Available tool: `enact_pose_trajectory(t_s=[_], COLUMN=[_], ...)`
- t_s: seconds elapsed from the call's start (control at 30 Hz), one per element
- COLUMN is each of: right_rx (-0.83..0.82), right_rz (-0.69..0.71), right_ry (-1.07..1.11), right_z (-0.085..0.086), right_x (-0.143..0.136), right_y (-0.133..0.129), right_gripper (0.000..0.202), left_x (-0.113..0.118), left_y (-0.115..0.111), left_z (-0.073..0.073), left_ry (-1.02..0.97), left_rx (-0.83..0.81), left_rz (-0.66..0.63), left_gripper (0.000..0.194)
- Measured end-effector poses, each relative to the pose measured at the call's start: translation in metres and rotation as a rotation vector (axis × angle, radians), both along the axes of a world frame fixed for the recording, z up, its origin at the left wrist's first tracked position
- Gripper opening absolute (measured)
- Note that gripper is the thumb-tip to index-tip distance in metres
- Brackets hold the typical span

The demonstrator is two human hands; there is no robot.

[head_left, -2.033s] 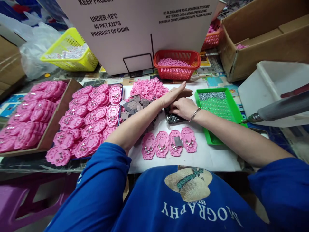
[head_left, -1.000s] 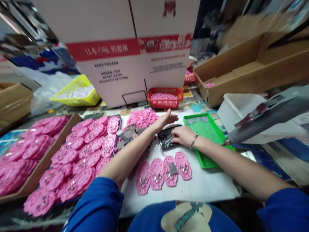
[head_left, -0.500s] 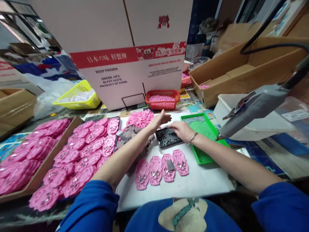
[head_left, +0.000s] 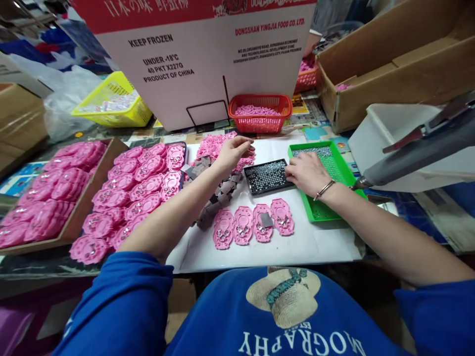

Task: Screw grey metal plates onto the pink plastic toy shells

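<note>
Both have spread apart on my feed: left hand [head_left: 235,152], curled, at ten o'clock of the black tray [head_left: 271,189], right hand [head_left: 307,174] at three; I can't tell either's grip.

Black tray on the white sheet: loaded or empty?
Loaded: silvery pieces bunch along the far side of the black tray, and bright dots cover its grid. Can't tell if every slot is filled.
</note>
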State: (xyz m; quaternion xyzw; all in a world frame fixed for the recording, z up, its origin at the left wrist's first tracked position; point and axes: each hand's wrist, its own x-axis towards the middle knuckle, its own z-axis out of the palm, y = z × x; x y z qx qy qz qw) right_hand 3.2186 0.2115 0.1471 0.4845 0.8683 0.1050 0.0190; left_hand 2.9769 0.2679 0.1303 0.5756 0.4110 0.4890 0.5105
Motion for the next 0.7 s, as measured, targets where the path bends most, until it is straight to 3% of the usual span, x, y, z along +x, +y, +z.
enact_pose_trajectory(t_s=[0.1,0.2,0.3,0.4,0.5,0.7], right_rx=[0.028,0.07,0.101,0.039,-0.014,-0.002], right_rz=[0.029,-0.017,-0.054,-0.065,-0.008,0.037], right_ry=[-0.047,-0.019,0.061,0.025,-0.067,-0.107], right_z=[-0.003,0.0,0.006,0.009,0.007,0.004], right_x=[0.0,-0.001,-0.001,0.0,0.001,0.0], right_y=[0.013,0.025,0.026,0.016,0.006,0.006], right_gripper=[0.013,0.014,0.018,0.017,0.025,0.029], left_x=[0.003,0.008,0.011,0.013,0.012,0.008], left_y=[-0.005,-0.022,-0.049,-0.074,-0.087,-0.088], left_z=[-0.005,-0.01,-0.013,-0.017,-0.022,-0.026], left_ry=[0.133,0.362,0.7,1.071,1.275,1.331], left_rx=[0.08,0.315,0.622,0.809,0.863,0.819], left_rz=[-0.063,-0.095,-0.162,-0.233,-0.212,-0.176], left_gripper=[0.011,0.015,0.023,0.024,0.019,0.019])
